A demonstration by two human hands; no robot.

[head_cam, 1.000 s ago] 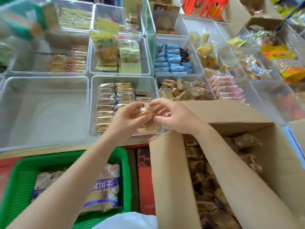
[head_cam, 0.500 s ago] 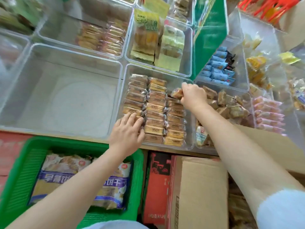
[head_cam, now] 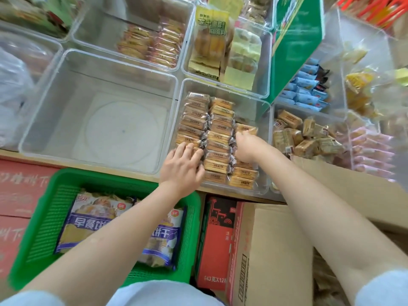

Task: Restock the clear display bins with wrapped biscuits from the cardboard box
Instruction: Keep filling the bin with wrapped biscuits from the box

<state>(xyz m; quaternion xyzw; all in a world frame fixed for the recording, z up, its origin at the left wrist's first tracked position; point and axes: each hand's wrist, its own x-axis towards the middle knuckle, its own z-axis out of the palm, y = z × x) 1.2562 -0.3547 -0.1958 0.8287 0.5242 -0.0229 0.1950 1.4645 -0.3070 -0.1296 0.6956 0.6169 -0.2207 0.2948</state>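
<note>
We see the cardboard box [head_cam: 276, 250] lowest on the right, one flap lying flat beneath the right forearm and another [head_cam: 353, 188] rising toward the bins; a few wrapped packs show dimly inside it at the far right edge. To its left sits a green basket [head_cam: 44, 217] holding a large blue and yellow bag of biscuits [head_cam: 92, 226], and between basket and box stands a red carton [head_cam: 215, 239].

Above these, on the shelf, we find a wide clear bin [head_cam: 44, 120] with nothing in it but a pale round patch on its floor. Just beside it on the right is the bin being filled [head_cam: 262, 120]. In it the wrapped biscuits [head_cam: 218, 138] lie in three neat columns, the right column shorter than the other two.

Our left hand [head_cam: 181, 168] lies flat with its fingers spread, pressing on the near end of the left column; it grasps nothing. Our right hand [head_cam: 248, 146] reaches into the right column, its fingertips pinching a single wrapped biscuit [head_cam: 246, 129] at the far end of that column.

The bin to the right [head_cam: 276, 111] holds a loose heap of brown wrapped snacks [head_cam: 306, 138].
</note>
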